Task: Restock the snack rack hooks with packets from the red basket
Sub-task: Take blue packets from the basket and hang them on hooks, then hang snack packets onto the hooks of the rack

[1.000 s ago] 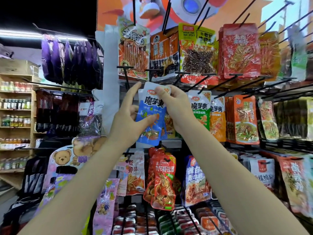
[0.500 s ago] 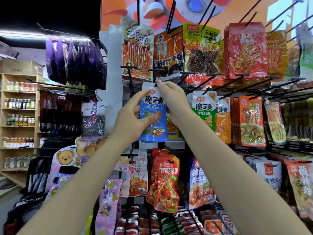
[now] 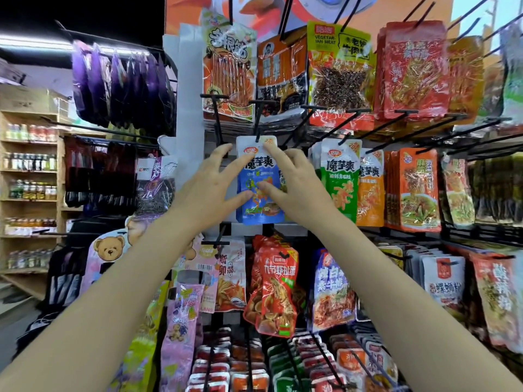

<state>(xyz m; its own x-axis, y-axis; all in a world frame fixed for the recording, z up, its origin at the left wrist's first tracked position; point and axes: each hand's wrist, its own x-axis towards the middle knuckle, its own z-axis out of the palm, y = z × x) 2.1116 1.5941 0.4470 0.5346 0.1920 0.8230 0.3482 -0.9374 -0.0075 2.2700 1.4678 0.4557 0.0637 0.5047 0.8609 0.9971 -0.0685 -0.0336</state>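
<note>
Blue foil snack packet on its hook, both hands spread over it

The blue-and-white foil snack packet [image 3: 259, 182] hangs from the black wire hook [image 3: 258, 128], left of the green packet [image 3: 338, 179]. Left hand [image 3: 210, 190] and right hand [image 3: 294, 185] touch it with straight fingers, gripping nothing. Probably light, soft, slippery: hold its stiff top seal.

Black hooks [image 3: 334, 128] jutted out above the blue packet [image 3: 261, 199], crowding any approach from above and the right. A green packet [image 3: 338, 179] hung just beside it on the right. Left of it lay a bare white panel [image 3: 188, 131].
</note>
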